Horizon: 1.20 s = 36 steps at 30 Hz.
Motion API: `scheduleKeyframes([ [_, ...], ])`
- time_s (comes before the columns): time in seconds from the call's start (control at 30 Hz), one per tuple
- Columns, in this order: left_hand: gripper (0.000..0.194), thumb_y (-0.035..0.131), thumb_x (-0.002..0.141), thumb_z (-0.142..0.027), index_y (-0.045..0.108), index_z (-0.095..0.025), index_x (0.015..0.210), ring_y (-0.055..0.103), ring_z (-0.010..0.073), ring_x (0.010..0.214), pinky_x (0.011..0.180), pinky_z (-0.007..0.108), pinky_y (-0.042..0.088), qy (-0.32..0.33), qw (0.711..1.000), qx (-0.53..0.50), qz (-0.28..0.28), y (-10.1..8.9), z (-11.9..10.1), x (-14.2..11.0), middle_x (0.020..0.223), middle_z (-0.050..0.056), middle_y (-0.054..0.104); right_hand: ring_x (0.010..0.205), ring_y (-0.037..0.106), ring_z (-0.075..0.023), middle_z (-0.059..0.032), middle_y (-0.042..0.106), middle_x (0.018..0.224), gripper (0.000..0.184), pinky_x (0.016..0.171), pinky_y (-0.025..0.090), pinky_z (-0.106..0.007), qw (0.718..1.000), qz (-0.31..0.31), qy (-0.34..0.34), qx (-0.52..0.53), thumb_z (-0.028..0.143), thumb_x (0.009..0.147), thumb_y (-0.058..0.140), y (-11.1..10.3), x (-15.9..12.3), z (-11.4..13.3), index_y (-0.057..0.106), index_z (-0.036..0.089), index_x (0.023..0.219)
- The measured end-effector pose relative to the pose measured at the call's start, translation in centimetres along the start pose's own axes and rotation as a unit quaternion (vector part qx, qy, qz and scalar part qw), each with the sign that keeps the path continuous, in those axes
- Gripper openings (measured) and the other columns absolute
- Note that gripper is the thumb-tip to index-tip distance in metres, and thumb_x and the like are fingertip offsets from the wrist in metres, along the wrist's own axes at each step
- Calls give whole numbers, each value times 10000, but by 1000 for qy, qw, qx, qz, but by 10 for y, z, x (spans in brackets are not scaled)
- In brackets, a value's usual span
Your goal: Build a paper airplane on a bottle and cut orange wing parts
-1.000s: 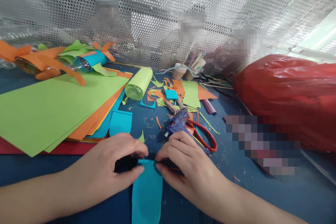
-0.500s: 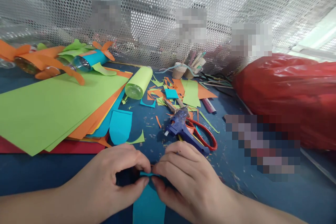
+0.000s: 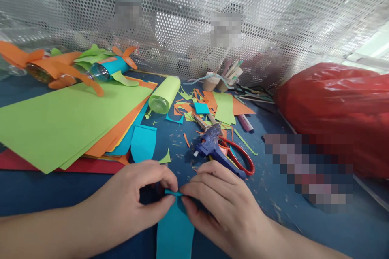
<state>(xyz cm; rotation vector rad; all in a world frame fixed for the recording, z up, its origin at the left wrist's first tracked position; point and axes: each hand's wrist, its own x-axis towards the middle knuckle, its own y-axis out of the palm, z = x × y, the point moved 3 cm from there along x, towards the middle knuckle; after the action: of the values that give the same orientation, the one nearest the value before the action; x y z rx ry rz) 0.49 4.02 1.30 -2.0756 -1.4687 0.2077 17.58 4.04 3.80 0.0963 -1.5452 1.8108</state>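
Both hands pinch the far end of a blue paper strip (image 3: 175, 230), where a narrow edge is folded over. My left hand (image 3: 138, 202) grips the fold between thumb and fingers from the left. From the right, my right hand (image 3: 223, 204) pinches the same edge, its fingertips almost touching the left ones. Toward me, the strip hangs or lies over the blue table; its near end is out of frame. A rounded blue paper piece (image 3: 144, 143) with a folded top edge lies just beyond my left hand. Past my right hand are a blue glue gun (image 3: 212, 143) and red-handled scissors (image 3: 247, 162).
Stacked coloured sheets (image 3: 69, 117) cover the left side. Bottles wrapped in paper (image 3: 112, 66) stand behind them, with a green-wrapped bottle (image 3: 165, 93) lying mid-table. Paper scraps (image 3: 185, 109), a marker (image 3: 245, 123) and small pots (image 3: 211, 82) sit farther back. A red plastic bag (image 3: 334, 113) bulges at right.
My hands keep their pinch on the blue paper strip, and its folded edge sits slightly higher in view. The whole scene has shifted a little to the right as the camera turned.
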Motion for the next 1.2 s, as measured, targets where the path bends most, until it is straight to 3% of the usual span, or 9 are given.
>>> scheduleKeyframes([
  [0.13, 186, 550, 761, -78, 622, -245, 800, 603, 98, 685, 638, 183, 465, -17, 999, -19, 45, 1, 0, -1, 743, -78, 640, 674, 582, -170, -50, 692, 729, 121, 743, 522, -335, 1000, 3, -7, -12, 59, 905, 558, 1, -1, 1, 661, 120, 882],
  [0.5, 82, 596, 768, -146, 608, -225, 750, 607, 124, 651, 614, 213, 492, -75, 991, -86, 69, 5, 6, -1, 690, -60, 650, 668, 592, -157, -34, 689, 737, 132, 800, 529, -326, 1000, 14, -23, -16, 77, 938, 526, -1, -4, 5, 640, 143, 933],
  [0.6, 110, 584, 801, -137, 620, -229, 753, 613, 120, 659, 618, 205, 499, -70, 990, -96, 70, 4, 9, -3, 700, -59, 647, 726, 594, -166, -44, 692, 790, 114, 815, 513, -321, 999, 29, -10, 18, 81, 938, 541, -3, -2, 2, 639, 134, 959],
  [0.8, 114, 603, 808, -141, 641, -234, 755, 619, 117, 690, 640, 195, 498, -64, 992, -100, 52, 2, 12, -3, 724, -58, 641, 745, 581, -160, -25, 672, 793, 59, 650, 493, -257, 984, 42, 120, 128, 122, 917, 603, -3, -2, -9, 648, 159, 913],
  [0.93, 135, 588, 817, -130, 642, -235, 750, 624, 119, 694, 636, 196, 493, -48, 995, -72, 58, 2, 10, -2, 730, -57, 654, 741, 580, -157, -28, 658, 754, 96, 636, 485, -245, 983, 33, 119, 139, 89, 906, 596, -4, -4, -7, 643, 147, 846],
  [1.2, 154, 564, 843, -142, 622, -238, 738, 648, 133, 734, 680, 223, 499, 5, 1000, -4, 24, -5, 2, -3, 769, -49, 686, 740, 601, -146, -25, 681, 776, 109, 651, 509, -229, 979, 18, 124, 162, 73, 898, 605, -5, -2, -9, 681, 151, 894],
])
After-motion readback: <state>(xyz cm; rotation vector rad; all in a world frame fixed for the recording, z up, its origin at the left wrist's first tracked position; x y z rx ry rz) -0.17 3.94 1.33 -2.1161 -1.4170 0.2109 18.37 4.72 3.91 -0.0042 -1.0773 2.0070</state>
